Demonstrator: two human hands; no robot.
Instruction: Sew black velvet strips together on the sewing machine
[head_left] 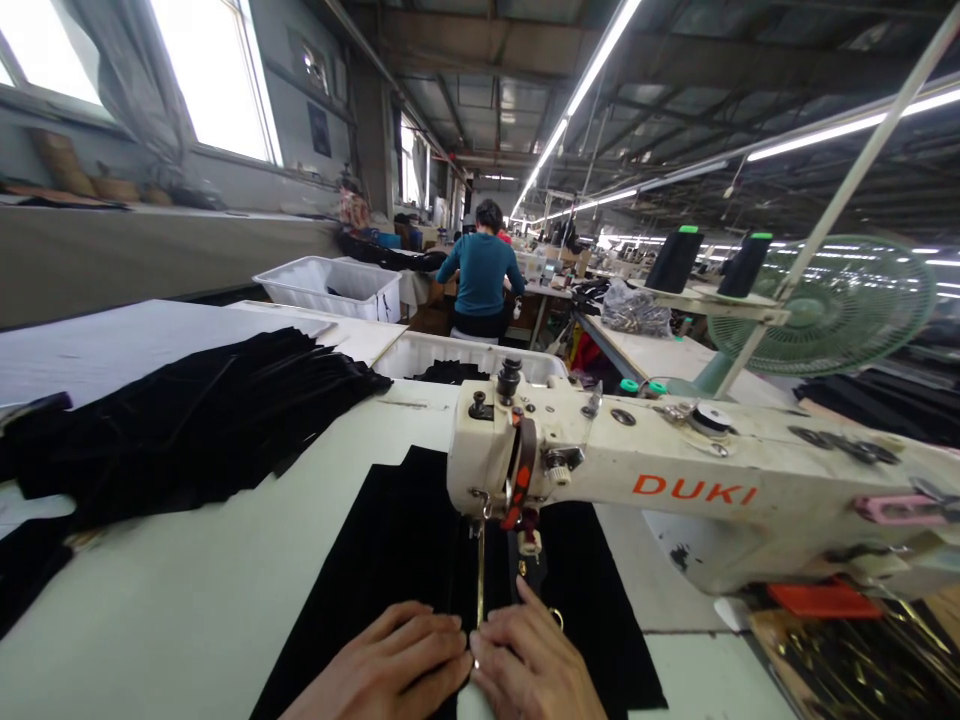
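Black fabric (405, 560) lengthwise toward machine — left hand (390, 665), right hand (532, 665) flat on it

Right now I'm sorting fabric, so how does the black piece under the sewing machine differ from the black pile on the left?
The black piece under the needle lies flat and smooth; the black pile is heaped and creased. The left hand and right hand press on the flat piece; nothing touches the pile. The flat piece sits below the sewing machine; the pile lies clear of it. Both are black cloth on the same white table.

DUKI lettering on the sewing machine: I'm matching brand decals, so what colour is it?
Orange-red, on the cream arm of the sewing machine; the head view shows the DUKI lettering clearly.
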